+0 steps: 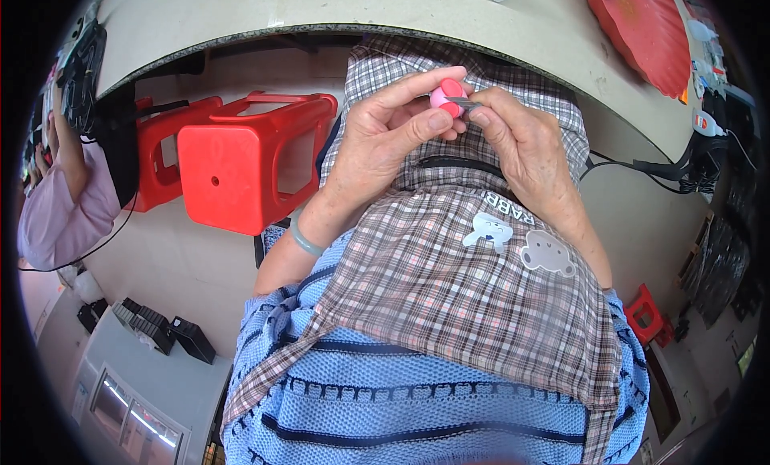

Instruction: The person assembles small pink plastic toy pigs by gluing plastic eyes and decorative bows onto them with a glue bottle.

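Note:
My left hand (383,128) is closed around a small pink piece with red round ends (438,98), pinched between thumb and fingers above my lap. A thin grey metal tool (460,101) with a narrow tip reaches across the piece between its red ends. The fingers of my right hand (525,140) are closed on that tool, and they hide most of its handle. Whether it is a knife or tweezers, I cannot tell. Both hands are close together, just short of the table's near edge, over a checked apron (449,280).
A pale table (321,4) curves across the far side. On its right lie a red shell-shaped tray (654,52) with pink pieces and a small white bottle (707,124). Red stools (220,176) stand at left, near a co-worker's pink sleeve (68,204). Cables (682,168) hang at right.

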A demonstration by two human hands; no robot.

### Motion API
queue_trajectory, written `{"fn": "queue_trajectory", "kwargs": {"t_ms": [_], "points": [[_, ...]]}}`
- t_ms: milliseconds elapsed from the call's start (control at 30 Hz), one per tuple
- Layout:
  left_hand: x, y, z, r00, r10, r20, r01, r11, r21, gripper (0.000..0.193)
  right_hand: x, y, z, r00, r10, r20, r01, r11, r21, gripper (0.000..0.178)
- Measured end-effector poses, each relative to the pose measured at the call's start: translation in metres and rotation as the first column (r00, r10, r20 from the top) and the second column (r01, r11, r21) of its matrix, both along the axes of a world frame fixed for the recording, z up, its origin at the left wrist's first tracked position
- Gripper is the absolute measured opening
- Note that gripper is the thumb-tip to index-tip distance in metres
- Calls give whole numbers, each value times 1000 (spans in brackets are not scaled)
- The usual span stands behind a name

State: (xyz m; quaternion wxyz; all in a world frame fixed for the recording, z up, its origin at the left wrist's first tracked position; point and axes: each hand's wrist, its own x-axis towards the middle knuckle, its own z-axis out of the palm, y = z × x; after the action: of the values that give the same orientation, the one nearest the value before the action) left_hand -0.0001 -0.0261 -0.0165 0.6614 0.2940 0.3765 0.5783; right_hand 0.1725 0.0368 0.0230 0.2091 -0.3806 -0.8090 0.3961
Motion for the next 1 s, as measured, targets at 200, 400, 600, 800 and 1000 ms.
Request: {"fn": "queue_trajectory", "kwargs": {"t_ms": [200,400,600,800,1000], "points": [[0,0,-1,1000,6,-30,-5,1000,13,41,2,2,-2,1000,13,-18,-16,991,-132,18],[-1,1,-3,994,-25,106,23,1000,21,40,10,10,-9,995,-2,-104,-44,896,-442,23],[-1,3,-4,994,3,113,-9,998,56,39,6,3,-5,997,-46,-57,33,979,-200,20],[0,3,-2,996,33,78,-37,997,61,38,3,0,0,999,-32,23,32,999,-5,15],[-1,3,-4,998,33,57,-38,996,75,38,2,-1,-5,999,-42,32,40,997,68,16]]}}
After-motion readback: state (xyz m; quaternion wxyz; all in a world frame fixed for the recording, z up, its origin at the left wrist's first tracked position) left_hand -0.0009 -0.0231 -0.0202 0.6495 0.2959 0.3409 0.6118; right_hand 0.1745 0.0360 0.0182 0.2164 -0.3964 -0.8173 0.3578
